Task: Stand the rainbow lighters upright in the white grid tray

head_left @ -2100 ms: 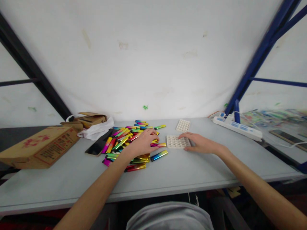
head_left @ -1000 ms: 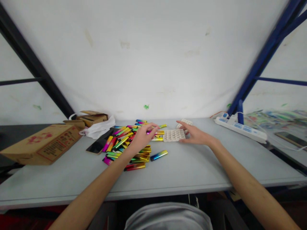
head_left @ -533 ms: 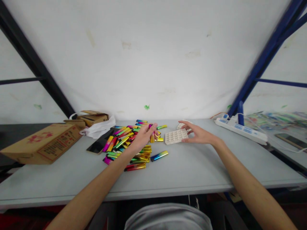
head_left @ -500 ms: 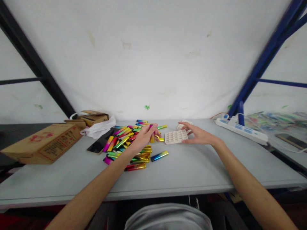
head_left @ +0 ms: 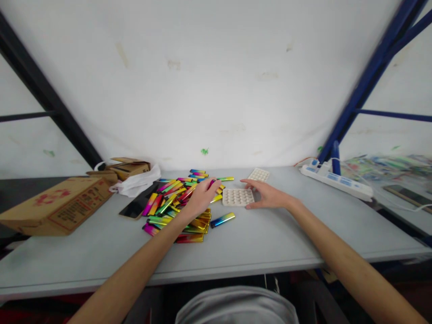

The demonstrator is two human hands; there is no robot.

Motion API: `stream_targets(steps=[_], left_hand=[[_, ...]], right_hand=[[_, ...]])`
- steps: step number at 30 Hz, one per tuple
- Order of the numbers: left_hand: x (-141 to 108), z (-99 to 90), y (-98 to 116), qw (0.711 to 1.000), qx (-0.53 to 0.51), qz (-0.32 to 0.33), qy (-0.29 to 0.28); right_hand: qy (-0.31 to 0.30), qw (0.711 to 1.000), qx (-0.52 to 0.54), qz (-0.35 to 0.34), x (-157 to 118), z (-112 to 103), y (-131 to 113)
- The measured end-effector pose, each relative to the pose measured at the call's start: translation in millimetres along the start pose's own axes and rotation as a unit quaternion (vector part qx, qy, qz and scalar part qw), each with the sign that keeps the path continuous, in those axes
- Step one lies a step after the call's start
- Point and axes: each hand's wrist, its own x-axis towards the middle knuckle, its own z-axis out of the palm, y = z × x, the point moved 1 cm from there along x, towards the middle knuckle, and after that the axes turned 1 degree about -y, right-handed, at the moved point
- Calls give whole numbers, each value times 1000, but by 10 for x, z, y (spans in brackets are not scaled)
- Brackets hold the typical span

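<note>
My left hand (head_left: 201, 197) is closed on a shiny lighter (head_left: 211, 183), whose purple end shows above the fingers; how many pieces it holds is hidden. Under and left of that hand lies a loose heap of metallic rainbow lighters (head_left: 167, 202). A white tray with rows of round holes (head_left: 237, 197) rests just right of it. My right hand (head_left: 268, 194) is open at the tray's right edge, thumb and fingers spread, the thumb at the near corner. One blue-and-gold lighter (head_left: 222, 219) lies apart, in front of the tray.
Behind my right hand lies a second white holed tray (head_left: 259, 174). A dark phone (head_left: 137, 203), a white plastic bag (head_left: 137, 182) and cardboard boxes (head_left: 60, 204) are at the left. A white power strip (head_left: 337, 181) stands at the right by a blue frame post (head_left: 357, 99).
The near tray and my right hand have moved left, towards my left hand. The far tray now shows more fully. My left hand has turned slightly, still gripping the lighter.
</note>
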Motion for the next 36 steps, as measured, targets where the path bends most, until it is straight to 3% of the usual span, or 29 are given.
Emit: stream_targets(steps=[8,28,36], left_hand=[[-54,4,-20,997,62,13,35],[-33,53,-33,997,76,26,-8],[-77,44,116,990,131,39,16]], right_hand=[[1,1000,-6,-8,15,1,-17],[-19,999,22,19,-40,-80,127],[-9,999,30,14,-22,-66,85]])
